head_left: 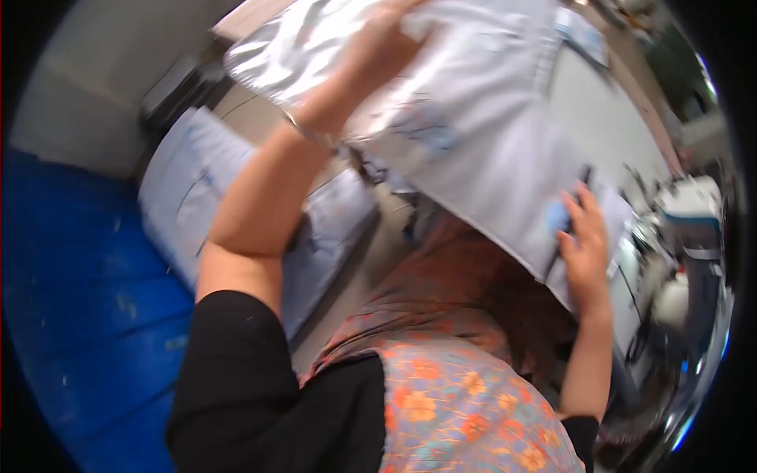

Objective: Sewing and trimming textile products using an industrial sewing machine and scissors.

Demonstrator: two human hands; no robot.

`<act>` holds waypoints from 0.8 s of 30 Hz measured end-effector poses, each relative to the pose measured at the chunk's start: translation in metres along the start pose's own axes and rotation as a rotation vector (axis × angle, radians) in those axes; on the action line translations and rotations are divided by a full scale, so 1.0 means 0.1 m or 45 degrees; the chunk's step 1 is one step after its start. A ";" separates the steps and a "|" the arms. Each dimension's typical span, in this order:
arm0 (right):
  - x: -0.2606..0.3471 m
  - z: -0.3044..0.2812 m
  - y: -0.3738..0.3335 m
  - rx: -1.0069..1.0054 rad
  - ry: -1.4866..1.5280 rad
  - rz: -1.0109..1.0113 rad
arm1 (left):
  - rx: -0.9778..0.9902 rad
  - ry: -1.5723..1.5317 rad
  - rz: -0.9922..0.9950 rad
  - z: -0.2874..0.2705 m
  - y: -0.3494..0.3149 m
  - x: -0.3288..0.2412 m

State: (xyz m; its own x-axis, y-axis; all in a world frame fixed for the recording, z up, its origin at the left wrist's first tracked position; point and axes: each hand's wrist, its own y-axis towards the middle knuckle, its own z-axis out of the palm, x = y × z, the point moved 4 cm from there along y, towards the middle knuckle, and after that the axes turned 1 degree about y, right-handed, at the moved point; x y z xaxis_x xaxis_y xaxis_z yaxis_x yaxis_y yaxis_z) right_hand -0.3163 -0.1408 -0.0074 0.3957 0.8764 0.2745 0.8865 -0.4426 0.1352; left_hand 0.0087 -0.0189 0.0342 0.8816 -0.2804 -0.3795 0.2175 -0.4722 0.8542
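A large white cloth panel (497,118) with a small coloured print spreads over the work surface, its near edge hanging toward my lap. A shiny silver sheet (296,47) lies along its far left part. My left hand (390,43) reaches across to the silver and white material; its fingers are smeared by motion. On the panel's right end rests my right hand (585,252), fingers stretched and apart. A slim dark object (586,173) shows by its fingertips, too blurred to name.
A white sewing machine (690,205) stands at the right. More white printed pieces (185,185) lie to my left, beside a blue surface (87,307). A dark box-like thing (177,91) sits at the far left. A floral apron (449,402) covers my lap.
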 end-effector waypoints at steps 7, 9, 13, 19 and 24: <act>-0.14 -0.20 -0.13 0.089 0.122 0.070 | 1.688 0.206 -0.676 0.08 -2.87 -0.30; -0.22 -0.35 -0.20 0.045 0.031 0.088 | 0.581 0.551 -1.218 -0.44 -3.70 0.41; -0.41 -0.38 -0.32 0.174 -0.101 0.192 | 1.331 1.217 -1.812 -1.19 -5.31 1.25; -0.43 -0.35 -0.41 0.159 -0.156 0.309 | 1.230 1.443 -1.916 -1.78 -6.19 1.47; -0.49 -0.28 -0.35 0.100 -0.100 0.278 | 0.363 1.280 -1.504 -2.30 -5.29 1.42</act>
State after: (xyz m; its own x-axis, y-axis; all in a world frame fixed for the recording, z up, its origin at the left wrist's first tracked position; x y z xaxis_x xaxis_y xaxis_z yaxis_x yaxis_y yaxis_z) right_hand -0.3738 -0.1738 0.0012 0.5948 0.7748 0.2142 0.7925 -0.6099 0.0055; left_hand 0.1153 0.3830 -0.3902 0.2099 0.9380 -0.2760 0.9756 -0.1824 0.1224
